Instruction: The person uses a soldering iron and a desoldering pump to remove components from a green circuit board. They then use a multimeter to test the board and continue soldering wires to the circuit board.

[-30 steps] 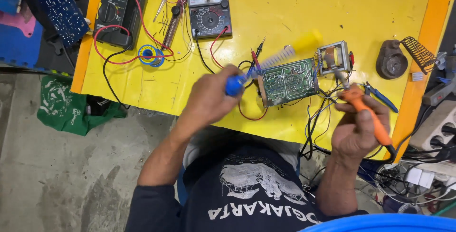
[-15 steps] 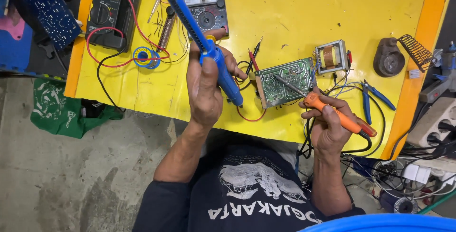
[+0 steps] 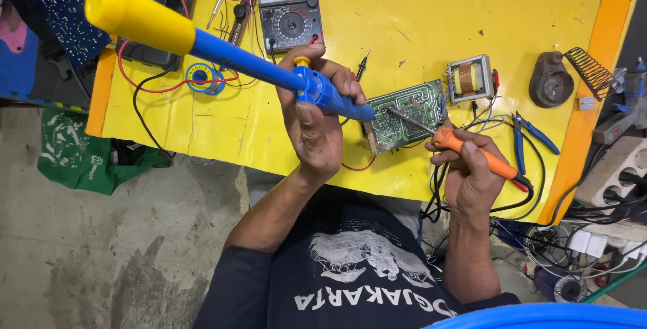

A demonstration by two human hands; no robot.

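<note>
The green circuit board [image 3: 408,114] lies on the yellow surface [image 3: 418,25] between the two hands. The right hand [image 3: 472,177], just near of it, is closed around an orange soldering iron [image 3: 472,154] whose tip points up-left onto the board. The left hand [image 3: 317,123] grips a blue desoldering pump [image 3: 222,52], its nozzle at the board's left edge and its yellow plunger slanting far-left. A transformer [image 3: 470,78] sits right of the board, an analog meter [image 3: 288,5] beyond.
</note>
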